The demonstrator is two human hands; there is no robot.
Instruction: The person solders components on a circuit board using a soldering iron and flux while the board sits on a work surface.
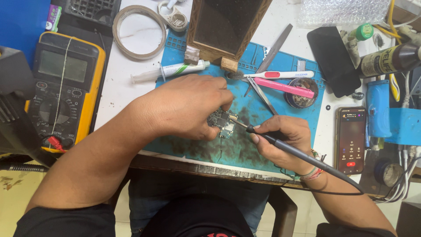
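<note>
mat (245, 149): matt, stained, likely silicone | tweezers (262, 95): shiny metal

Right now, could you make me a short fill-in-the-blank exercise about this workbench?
1. The right hand holds a soldering ____ like a pen.
2. The left hand steadies a small circuit board on a ____ mat.
3. The multimeter at the left has a ____ casing.
4. The phone right of the mat has its screen ____.

Missing words: iron; blue; yellow; lit
</note>
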